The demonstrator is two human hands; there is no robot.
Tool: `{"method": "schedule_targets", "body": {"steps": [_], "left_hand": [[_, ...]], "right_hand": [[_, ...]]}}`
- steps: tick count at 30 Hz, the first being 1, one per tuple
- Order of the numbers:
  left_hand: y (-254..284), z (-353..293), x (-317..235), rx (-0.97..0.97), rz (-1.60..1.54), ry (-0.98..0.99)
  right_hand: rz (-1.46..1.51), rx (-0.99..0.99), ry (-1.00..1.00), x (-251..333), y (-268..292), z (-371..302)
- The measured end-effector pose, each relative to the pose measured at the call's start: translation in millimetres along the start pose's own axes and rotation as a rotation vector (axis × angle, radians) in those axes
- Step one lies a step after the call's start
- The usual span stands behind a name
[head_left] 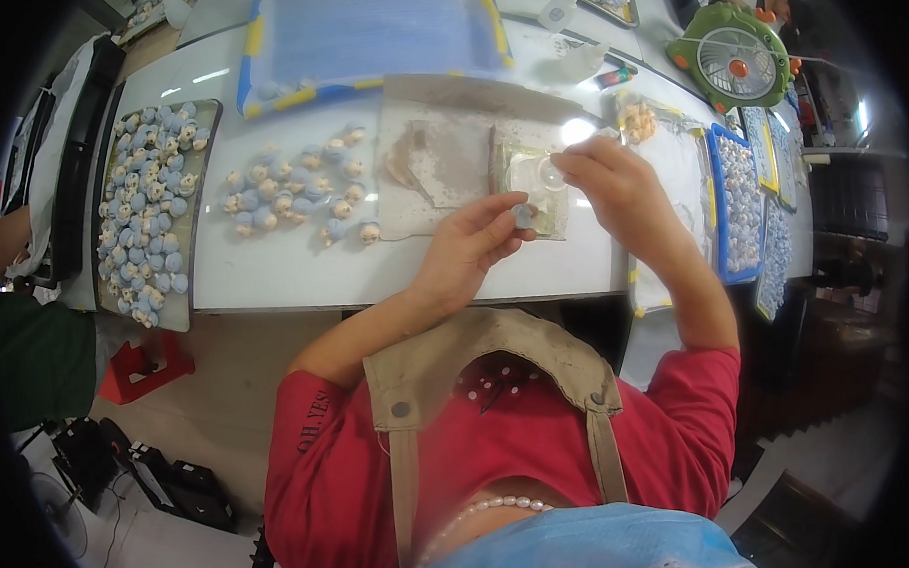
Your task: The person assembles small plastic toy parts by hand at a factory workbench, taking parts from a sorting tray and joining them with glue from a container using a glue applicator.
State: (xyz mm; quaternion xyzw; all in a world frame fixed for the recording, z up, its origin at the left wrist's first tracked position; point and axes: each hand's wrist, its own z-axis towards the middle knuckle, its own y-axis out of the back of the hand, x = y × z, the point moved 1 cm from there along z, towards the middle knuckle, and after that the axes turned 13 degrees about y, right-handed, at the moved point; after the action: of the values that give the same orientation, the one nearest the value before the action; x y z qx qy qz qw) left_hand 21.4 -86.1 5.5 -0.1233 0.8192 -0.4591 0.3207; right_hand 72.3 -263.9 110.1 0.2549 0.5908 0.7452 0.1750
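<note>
My left hand (464, 246) is closed in a pinch, with a small pale-blue piece (523, 216) between thumb and fingertips. My right hand (615, 182) is also pinched, just above and to the right of it; what its fingertips hold is too small to make out. Beneath both hands lies a greenish square pad (552, 223) with a clear, roundish dish (523, 172) on it. Left of the pad is a stained, greyish sheet (454, 149). Further left, several small blue-and-cream ball-shaped figures (298, 187) lie loose on the white table (455, 274).
A tray (206, 165) crowded with similar figures stands at the far left. Across the back is a blue tray edged in yellow (383, 41). Blue-rimmed trays (719, 208) of small pieces line the right, below a green fan (731, 58). A white bottle (557, 12) stands behind.
</note>
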Motion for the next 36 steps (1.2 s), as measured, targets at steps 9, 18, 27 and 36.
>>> {"method": "schedule_targets", "body": {"steps": [9, 18, 27, 36], "left_hand": [[-11.5, 17.7, 5.6, -0.048, -0.034, -0.081], [-17.6, 19.8, 7.7, -0.093, 0.077, -0.155], [-9.9, 3.5, -6.8, -0.156, 0.501, -0.300], [-23.3, -3.8, -0.3, 0.098, 0.037, -0.035]], "right_hand": [[0.371, -0.443, -0.304, 14.9, -17.7, -25.5], [0.401, -0.461, -0.222, 22.0, -24.2, -27.7], [0.362, -0.475, -0.077, 30.6, -27.8, -23.1], [0.195, -0.468, 0.081, 33.8, -19.8, -8.5]]}}
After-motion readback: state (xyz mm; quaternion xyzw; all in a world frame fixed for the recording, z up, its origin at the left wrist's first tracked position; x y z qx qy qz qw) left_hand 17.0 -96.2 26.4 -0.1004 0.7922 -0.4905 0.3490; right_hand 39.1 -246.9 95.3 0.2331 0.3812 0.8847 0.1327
